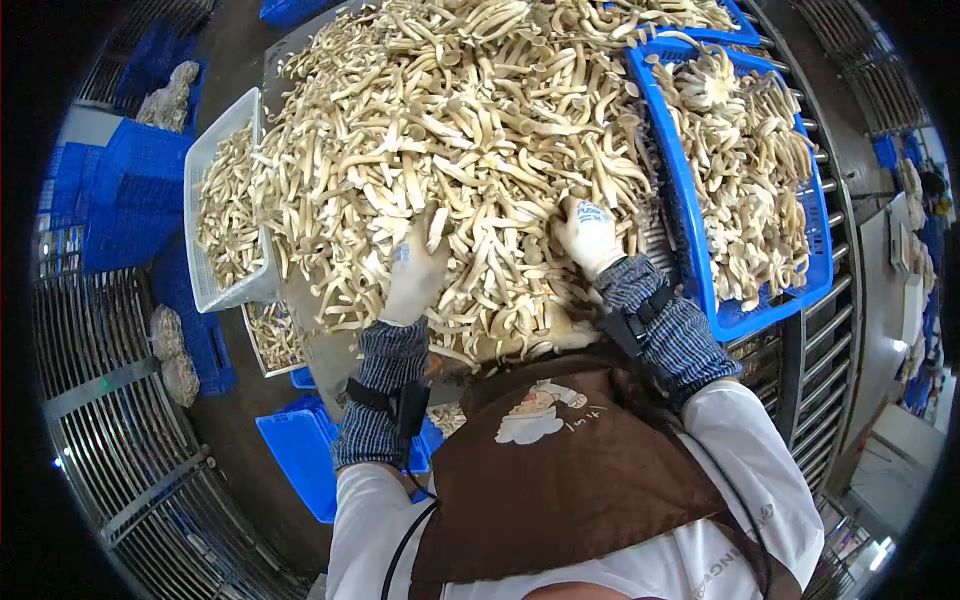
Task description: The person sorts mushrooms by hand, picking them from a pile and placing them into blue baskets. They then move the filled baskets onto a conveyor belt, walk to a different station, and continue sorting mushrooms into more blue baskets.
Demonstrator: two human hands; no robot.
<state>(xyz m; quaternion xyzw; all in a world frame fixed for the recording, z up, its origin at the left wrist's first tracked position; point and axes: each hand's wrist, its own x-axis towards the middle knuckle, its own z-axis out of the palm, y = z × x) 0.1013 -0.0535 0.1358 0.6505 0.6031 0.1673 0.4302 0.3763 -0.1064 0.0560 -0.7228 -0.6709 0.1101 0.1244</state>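
Note:
A deep heap of pale, long-stemmed mushrooms point(480, 150) covers the worktable in front of me. My left hand point(418, 275), in a white glove, reaches into the near part of the heap. A short mushroom stem point(437, 228) shows between its closed fingers. To the right, my right hand point(588, 238), gloved too, rests on the heap with its fingers curled inward. Its fingertips are down among the mushrooms, so what they grip is hidden.
A blue crate point(822, 270) of mushroom clusters stands on a roller conveyor point(835, 320) at right. At left, a white basket point(192, 225) holds smaller mushrooms. A blue bin point(295, 455) sits on the floor at lower left, and stacked blue crates point(135, 180) stand farther left.

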